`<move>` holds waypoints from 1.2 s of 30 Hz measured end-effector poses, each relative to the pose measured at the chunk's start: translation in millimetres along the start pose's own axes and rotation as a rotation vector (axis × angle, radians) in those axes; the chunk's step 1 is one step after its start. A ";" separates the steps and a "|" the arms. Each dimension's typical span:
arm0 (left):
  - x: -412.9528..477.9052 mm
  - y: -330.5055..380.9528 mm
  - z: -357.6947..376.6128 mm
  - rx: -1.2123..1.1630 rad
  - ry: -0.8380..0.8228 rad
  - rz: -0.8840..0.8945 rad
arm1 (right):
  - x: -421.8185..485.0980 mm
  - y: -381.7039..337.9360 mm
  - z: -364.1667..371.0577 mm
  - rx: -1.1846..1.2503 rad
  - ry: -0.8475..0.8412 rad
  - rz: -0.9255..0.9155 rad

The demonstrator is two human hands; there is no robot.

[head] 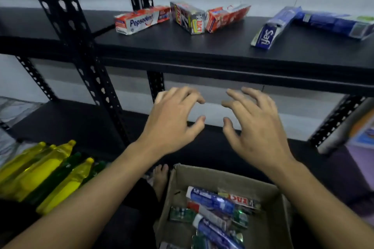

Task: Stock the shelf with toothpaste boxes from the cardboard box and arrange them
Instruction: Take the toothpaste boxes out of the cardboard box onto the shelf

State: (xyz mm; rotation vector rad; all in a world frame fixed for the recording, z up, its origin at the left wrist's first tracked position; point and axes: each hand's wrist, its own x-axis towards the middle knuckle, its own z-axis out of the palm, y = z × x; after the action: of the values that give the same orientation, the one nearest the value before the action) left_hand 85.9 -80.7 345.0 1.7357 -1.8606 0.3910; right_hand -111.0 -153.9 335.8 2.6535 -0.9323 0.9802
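1. Facing the shelf point(202, 46), note that five toothpaste boxes point(139, 21) lie askew on it; square them up later.
2. Reach down into the cardboard box point(222, 176) below your hands, where more toothpaste lies.
3. Your left hand point(172, 125) and right hand point(257, 127) hover empty, fingers spread and loosely curled; grip one pack each.
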 end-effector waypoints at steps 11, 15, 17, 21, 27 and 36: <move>-127.3 19.6 145.5 -0.033 -0.592 -0.104 | -154.0 29.5 76.1 0.068 -0.577 0.227; -175.9 23.5 186.8 -0.073 -0.795 -0.159 | -203.6 36.5 98.3 0.074 -0.795 0.277; -199.5 23.2 204.3 -0.107 -0.872 -0.191 | -225.8 38.2 107.3 0.090 -0.880 0.323; -235.8 21.3 228.1 -0.177 -1.017 -0.288 | -262.6 42.0 120.5 0.148 -1.050 0.446; -277.4 5.5 251.5 -0.208 -1.241 -0.523 | -313.2 50.0 141.6 0.294 -1.225 0.655; -305.3 -14.0 292.7 -0.212 -1.384 -0.619 | -348.8 65.4 169.3 0.302 -1.379 0.831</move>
State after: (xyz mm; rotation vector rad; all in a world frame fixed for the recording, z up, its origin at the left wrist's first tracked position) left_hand 42.9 1.7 -67.8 2.4903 -1.7434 -1.5278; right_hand -266.6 -90.2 -19.7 2.9743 -2.3175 -1.0554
